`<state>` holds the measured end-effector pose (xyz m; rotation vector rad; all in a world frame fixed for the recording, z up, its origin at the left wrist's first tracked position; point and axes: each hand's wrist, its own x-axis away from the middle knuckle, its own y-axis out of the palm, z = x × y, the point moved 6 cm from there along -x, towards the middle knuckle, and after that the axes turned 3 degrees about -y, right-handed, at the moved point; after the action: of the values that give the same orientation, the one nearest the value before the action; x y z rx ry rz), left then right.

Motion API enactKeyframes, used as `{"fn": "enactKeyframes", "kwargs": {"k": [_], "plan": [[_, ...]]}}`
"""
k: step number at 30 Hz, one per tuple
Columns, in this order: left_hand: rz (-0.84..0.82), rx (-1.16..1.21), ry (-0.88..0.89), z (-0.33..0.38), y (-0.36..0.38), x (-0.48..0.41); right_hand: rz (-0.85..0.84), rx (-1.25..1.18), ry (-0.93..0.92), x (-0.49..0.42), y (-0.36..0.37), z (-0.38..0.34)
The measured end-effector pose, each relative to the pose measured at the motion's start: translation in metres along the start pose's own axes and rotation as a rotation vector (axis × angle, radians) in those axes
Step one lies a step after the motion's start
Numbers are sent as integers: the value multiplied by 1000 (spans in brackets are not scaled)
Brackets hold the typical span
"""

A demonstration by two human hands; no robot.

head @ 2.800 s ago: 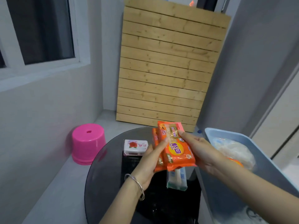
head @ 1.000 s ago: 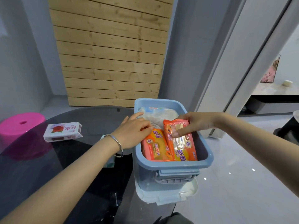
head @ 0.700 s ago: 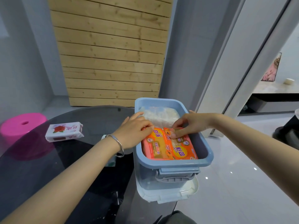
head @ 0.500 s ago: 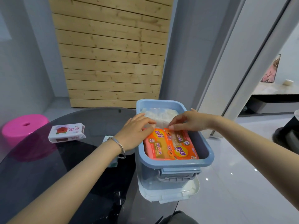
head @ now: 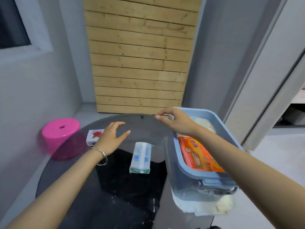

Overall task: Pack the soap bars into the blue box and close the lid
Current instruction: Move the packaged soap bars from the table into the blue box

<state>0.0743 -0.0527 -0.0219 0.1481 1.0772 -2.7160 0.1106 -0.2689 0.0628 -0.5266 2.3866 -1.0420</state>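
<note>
The blue box (head: 216, 120) stands at the right edge of the round dark glass table (head: 82, 187), its lid off. Orange soap packs (head: 196, 154) lie inside it, with a whitish bag (head: 204, 125) behind them. A blue-and-white wrapped soap bar (head: 141, 157) lies on the table left of the box. A white soap box with a red rose (head: 94, 135) lies farther left. My left hand (head: 111, 137) hovers above the table beside the rose box, fingers spread, empty. My right hand (head: 175, 120) is over the box's far left corner, empty, fingers loosely bent.
The white lid (head: 206, 207) lies under the box's near end. A pink stool (head: 60, 133) stands on the floor left of the table. A wooden slat panel (head: 140, 55) leans against the back wall. A door frame (head: 272, 71) rises at right.
Both hands have left the orange packs in the box. My left hand moved left over the table toward the rose box; my right hand lifted to the box's far left corner. The view swung left.
</note>
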Motion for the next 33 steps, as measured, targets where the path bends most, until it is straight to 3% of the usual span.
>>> {"fn": "enactKeyframes", "kwargs": {"k": [6,10,13,18,20,22,27,33], "plan": [[-20,-311,-150,-80,-26,-29,25,33,84,-9,29,13],[-124,-465,-276,-121,-25,-48,59,-10,121,-10,31,24],[-228,-459,-256,-129,-13,-51,55,-5,104,-11,31,21],[-143,-400,-209,-114,-21,-50,53,-67,99,-7,29,12],[-93,-284,-198,-98,-18,-46,121,-132,102,-8,22,10],[-2,-82,-136,-62,-17,-43,302,-194,89,-6,-4,8],[34,109,178,84,-14,-49,737,-285,39,27,-96,28],[-105,21,380,193,55,-51,809,-206,195,63,-121,78]]}}
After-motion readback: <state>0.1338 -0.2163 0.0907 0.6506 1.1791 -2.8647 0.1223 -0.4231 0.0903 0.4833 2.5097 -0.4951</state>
